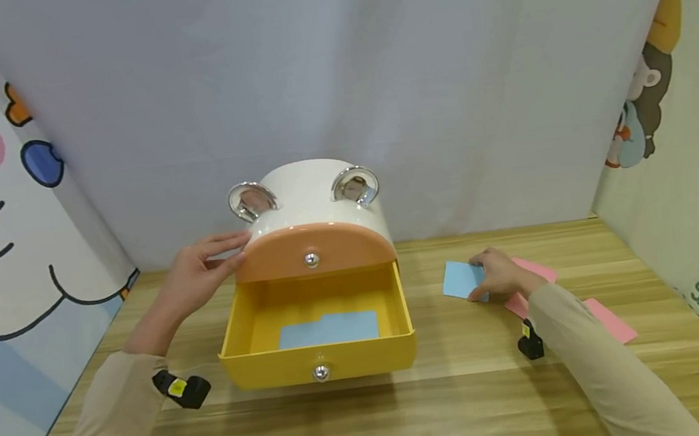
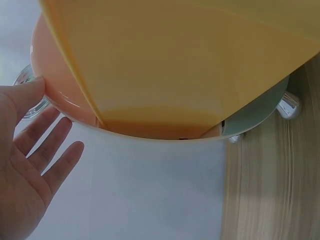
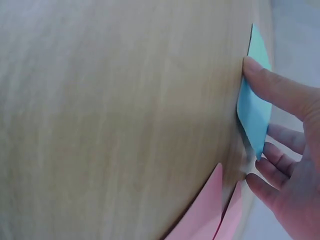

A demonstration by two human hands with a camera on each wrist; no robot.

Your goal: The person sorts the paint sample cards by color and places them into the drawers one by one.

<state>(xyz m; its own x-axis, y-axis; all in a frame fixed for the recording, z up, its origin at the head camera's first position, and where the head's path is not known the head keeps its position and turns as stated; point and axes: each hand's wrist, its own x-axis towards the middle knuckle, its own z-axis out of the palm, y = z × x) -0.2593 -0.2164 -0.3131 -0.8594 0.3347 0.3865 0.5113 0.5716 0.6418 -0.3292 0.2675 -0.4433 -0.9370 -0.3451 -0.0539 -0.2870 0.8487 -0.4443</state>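
Observation:
My left hand [image 1: 197, 271] rests its fingertips on the left side of a white, dome-topped drawer box [image 1: 307, 198] with two silvery ears; in the left wrist view its fingers are loosely extended at the box's edge. Below the closed orange drawer [image 1: 353, 245], the yellow drawer [image 1: 270, 370] stands pulled out, with light blue paper [image 1: 337, 328] lying inside. On the right, my right hand [image 1: 499, 278] pinches a light blue paper sheet [image 1: 459, 279] at its edges. In the right wrist view, thumb and fingers hold opposite edges of this blue sheet [image 3: 255, 110], slightly tilted by the tabletop.
Several pink paper pieces [image 1: 611, 320] lie on the wooden table [image 1: 467, 409], around and partly under my right forearm. A grey curtain [image 1: 471, 84] hangs behind. Printed panels stand at left and right. Each wrist carries a small black camera [image 1: 195, 391].

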